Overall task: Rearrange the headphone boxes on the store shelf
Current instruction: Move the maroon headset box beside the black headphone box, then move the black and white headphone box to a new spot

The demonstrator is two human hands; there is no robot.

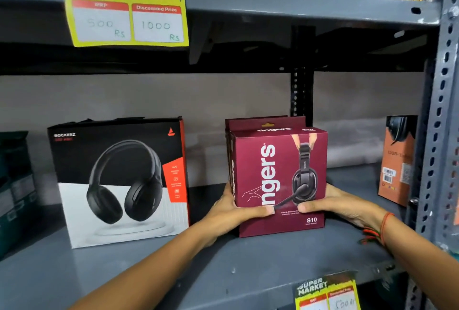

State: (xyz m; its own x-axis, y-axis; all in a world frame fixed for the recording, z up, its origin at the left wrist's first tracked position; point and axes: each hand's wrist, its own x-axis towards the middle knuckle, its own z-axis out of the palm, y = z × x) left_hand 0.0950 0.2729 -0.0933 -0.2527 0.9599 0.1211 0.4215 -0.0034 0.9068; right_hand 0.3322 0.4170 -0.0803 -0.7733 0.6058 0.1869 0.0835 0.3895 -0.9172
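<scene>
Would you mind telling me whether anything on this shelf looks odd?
Yes: the price sign hanging from the upper shelf shows MRP 500 Rs but a discounted price of 1000 Rs, so the discount is higher.

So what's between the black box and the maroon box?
Head view: only bare shelf and the left hand gripping the maroon box; black box stands apart.

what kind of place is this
Most likely a supermarket's electronics aisle: a "Super Market Special Offer" price tag hangs on a grey slotted metal shelf stocked with boxed headphones, such as the maroon Fingers S10 box.
</scene>
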